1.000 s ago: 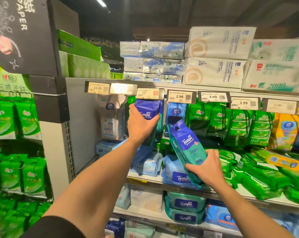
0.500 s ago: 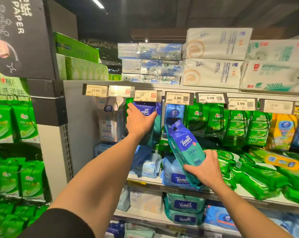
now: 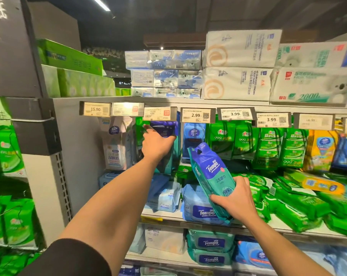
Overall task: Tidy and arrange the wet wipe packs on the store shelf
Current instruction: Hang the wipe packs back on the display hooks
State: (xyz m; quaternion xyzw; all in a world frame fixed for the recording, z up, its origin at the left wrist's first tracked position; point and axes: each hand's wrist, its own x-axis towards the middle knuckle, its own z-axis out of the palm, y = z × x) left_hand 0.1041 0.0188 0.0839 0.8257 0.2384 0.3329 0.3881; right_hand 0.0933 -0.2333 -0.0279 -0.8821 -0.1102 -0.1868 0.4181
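price tags (image 3: 198,115) low over hanging packs (image 3: 222,140)

Your right hand (image 3: 235,200) grips a Tempo wet wipe pack (image 3: 211,180) by its lower end, fingers curled round it. The pack is blue on top and teal below, with a punched hang hole at its upper edge, and it tilts up and to the left in front of the shelf. Your left hand (image 3: 157,144) reaches up to a dark blue hanging pack (image 3: 164,129) just under the price tags; the fingers lie against its front, though blur makes it hard to tell whether they pinch it. That pack hangs upright between a white Vinda pack and a blue one.
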